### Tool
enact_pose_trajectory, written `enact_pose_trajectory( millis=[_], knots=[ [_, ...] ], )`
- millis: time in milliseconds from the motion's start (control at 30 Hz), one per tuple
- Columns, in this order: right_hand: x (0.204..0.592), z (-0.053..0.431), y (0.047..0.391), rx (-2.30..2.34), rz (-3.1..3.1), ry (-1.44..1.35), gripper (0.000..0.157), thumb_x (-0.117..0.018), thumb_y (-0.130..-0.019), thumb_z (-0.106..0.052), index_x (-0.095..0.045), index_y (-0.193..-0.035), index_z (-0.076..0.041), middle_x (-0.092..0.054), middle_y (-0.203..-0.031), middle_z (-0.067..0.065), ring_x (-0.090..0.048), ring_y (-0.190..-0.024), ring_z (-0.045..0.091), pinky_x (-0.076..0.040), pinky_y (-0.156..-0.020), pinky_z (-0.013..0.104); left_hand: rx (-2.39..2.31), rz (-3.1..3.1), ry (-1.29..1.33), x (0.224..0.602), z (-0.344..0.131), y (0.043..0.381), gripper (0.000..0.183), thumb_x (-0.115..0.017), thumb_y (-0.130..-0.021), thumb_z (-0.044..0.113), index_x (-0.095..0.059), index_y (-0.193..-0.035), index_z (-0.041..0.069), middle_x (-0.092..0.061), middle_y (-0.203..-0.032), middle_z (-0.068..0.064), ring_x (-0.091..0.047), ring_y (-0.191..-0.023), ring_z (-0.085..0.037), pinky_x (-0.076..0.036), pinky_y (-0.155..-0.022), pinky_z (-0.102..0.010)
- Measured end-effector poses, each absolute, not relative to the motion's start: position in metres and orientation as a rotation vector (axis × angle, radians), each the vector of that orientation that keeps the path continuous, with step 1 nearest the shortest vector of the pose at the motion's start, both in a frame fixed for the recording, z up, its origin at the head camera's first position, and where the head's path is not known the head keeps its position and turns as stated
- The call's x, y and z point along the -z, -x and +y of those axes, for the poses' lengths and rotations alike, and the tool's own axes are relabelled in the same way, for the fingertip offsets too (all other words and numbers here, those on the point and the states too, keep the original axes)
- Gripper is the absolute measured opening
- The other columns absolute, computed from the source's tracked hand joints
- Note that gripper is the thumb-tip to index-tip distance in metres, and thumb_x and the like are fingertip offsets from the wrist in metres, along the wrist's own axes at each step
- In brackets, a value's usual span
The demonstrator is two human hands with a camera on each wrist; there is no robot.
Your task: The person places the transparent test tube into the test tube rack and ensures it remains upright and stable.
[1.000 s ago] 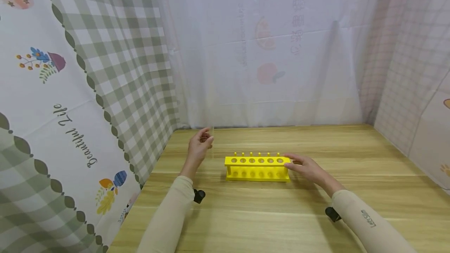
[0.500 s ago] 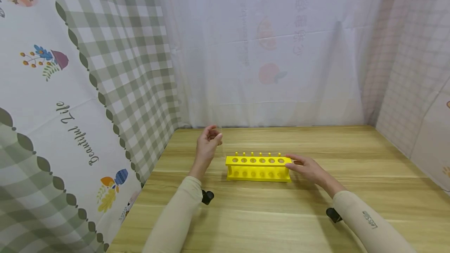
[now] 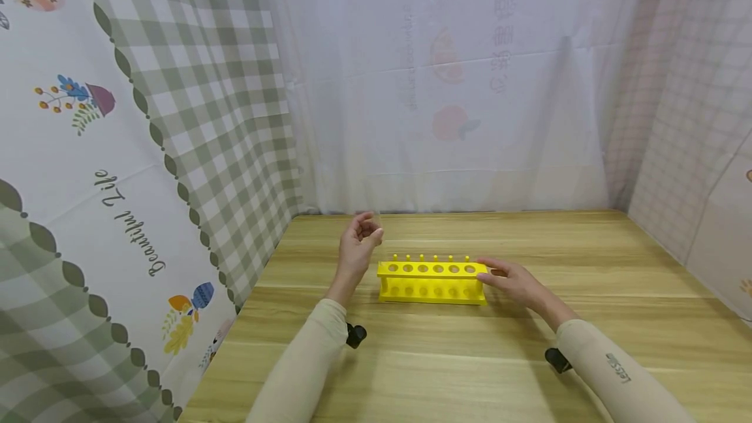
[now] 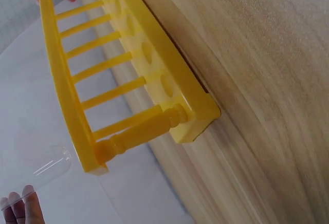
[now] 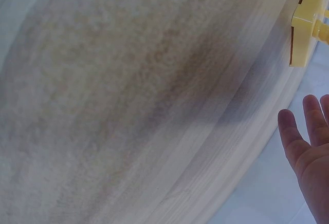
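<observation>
A yellow test tube rack (image 3: 431, 271) stands upright on the table, with a row of round holes along its top and short pegs behind them. Between the fingers of my left hand (image 3: 357, 247) is a clear test tube (image 4: 51, 166), its rounded end pointing toward the rack in the left wrist view. That tube is barely visible in the head view. The left hand is just beyond the rack's left end, apart from it. My right hand (image 3: 517, 286) holds the rack's right end, thumb in front and forefinger behind. In the right wrist view its other fingers (image 5: 314, 121) are extended.
The wood-grain table (image 3: 446, 358) reaches back to a white curtain (image 3: 470, 149). A green-checked cloth (image 3: 223, 83) hangs along the left side, and a pale gridded cloth (image 3: 693, 116) on the right. Black wrist cameras sit under both forearms.
My left hand has moved right with the test tube, closer to the rack's left end. The right hand and the rack have stayed in place.
</observation>
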State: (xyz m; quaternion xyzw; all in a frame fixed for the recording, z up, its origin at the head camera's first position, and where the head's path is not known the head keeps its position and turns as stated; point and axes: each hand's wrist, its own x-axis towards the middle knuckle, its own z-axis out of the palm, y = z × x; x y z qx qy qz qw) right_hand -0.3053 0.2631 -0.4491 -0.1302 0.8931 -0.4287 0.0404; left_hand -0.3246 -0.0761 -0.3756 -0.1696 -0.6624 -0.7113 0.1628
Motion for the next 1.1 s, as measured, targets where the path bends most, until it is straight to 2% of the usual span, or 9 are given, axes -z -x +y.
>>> enact_pose_trajectory(
  millis=[300,567,1100],
  knots=[
    [0.449,0.263,0.305,1.304,2.75,0.404,0.063,-0.059,-0.1,-0.042,-0.046,-0.147,-0.002,-0.039,-0.15,0.029,-0.04,-0.132,0.052,-0.039,-0.103,0.062,2.017,-1.939,0.489,0.379,-0.073,0.322,0.034,-0.065,-0.091,-0.009,-0.055,-0.124,-0.011,-0.062,-0.106,-0.029,-0.059,-0.089,-0.02,-0.053,-0.076,-0.022],
    [0.449,0.263,0.305,1.313,2.749,0.414,0.062,-0.059,-0.1,-0.04,-0.046,-0.146,-0.001,-0.039,-0.149,0.029,-0.04,-0.132,0.052,-0.038,-0.104,0.062,1.973,-1.95,0.518,0.379,-0.071,0.32,0.035,-0.065,-0.09,-0.01,-0.056,-0.123,-0.013,-0.062,-0.105,-0.031,-0.061,-0.091,-0.027,-0.051,-0.077,-0.018],
    [0.451,0.263,0.307,1.326,2.736,0.41,0.064,-0.058,-0.1,-0.041,-0.045,-0.147,0.0,-0.037,-0.151,0.029,-0.04,-0.132,0.052,-0.038,-0.104,0.062,1.98,-2.022,0.525,0.388,-0.069,0.321,0.034,-0.066,-0.09,-0.009,-0.055,-0.122,-0.013,-0.061,-0.106,-0.033,-0.06,-0.09,-0.022,-0.051,-0.076,-0.019]
  ],
)
